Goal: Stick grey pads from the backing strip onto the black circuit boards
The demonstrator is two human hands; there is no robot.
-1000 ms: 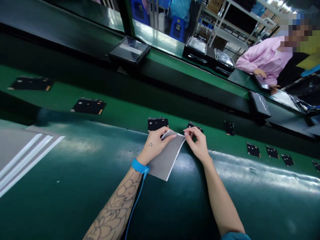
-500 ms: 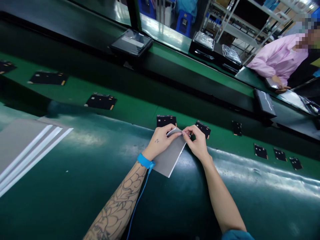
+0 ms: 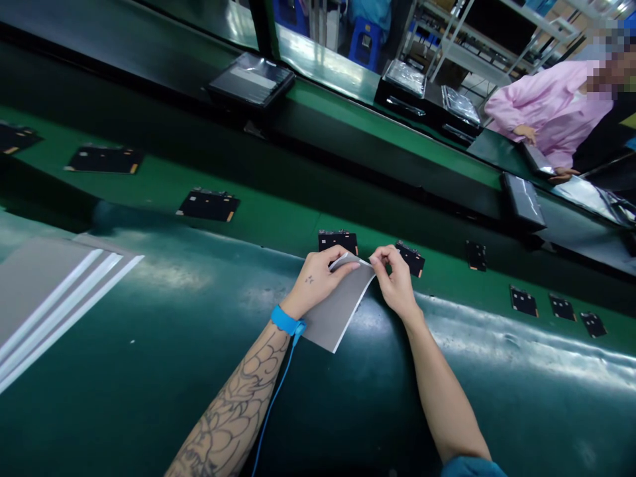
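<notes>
A thin grey sheet (image 3: 338, 308) with white edges is tilted up from the green bench, its top edge slightly curved. My left hand (image 3: 318, 278) grips its upper left part between thumb and fingers; a blue wrist strap with a cord is on that wrist. With closed fingertips my right hand (image 3: 393, 275) pinches the sheet's upper right corner. Just beyond my hands, a black circuit board (image 3: 338, 241) and another black board (image 3: 411, 257) lie on the green belt, both partly hidden by my hands.
At the left lies a stack of grey sheets (image 3: 44, 285) with white edges. Several more black boards, one (image 3: 209, 204) left of centre, line the green belt (image 3: 278, 228). Dark flat devices (image 3: 253, 79) sit on the raised ledge. Across it, a person in pink (image 3: 551, 106) handles a device.
My right fingertips have moved right, away from my left hand, along the sheet's top edge. The black boards have shifted slightly right. The person in pink has raised one hand.
</notes>
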